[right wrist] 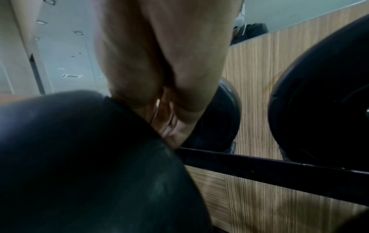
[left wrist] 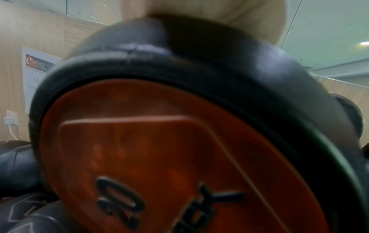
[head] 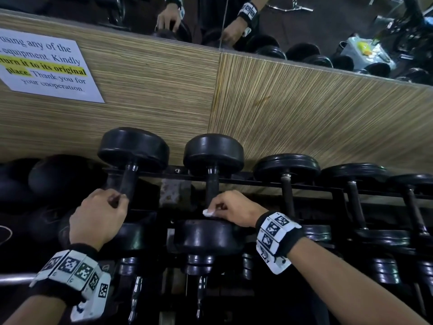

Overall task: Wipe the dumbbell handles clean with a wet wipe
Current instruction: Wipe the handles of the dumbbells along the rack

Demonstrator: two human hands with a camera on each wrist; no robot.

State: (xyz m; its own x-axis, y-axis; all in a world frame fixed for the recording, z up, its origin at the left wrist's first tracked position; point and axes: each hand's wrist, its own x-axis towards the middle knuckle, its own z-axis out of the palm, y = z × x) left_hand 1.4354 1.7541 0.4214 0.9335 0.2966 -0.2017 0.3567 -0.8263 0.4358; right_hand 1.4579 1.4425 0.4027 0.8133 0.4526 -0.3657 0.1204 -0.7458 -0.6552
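Observation:
Black dumbbells lie in a row on a black rack point(head: 257, 182) against a wood-grain wall. My left hand point(head: 103, 214) is curled round the near end of the leftmost dumbbell's dark handle point(head: 127, 181). My right hand point(head: 230, 208) grips the near end of the second dumbbell's handle point(head: 212, 184), and a white wet wipe point(head: 208, 212) pokes out under its fingers. The left wrist view is filled by that dumbbell's near head point(left wrist: 199, 78) with an orange end cap point(left wrist: 159, 157). The right wrist view shows my right hand point(right wrist: 167, 97) behind the near head point(right wrist: 89, 165); the wipe is hidden there.
More dumbbells point(head: 287, 170) sit to the right on the same rack, and a lower tier holds others with chrome handles point(head: 136, 294). A printed notice point(head: 46, 66) is stuck on the wall at the upper left. A mirror point(head: 304, 24) above reflects both hands.

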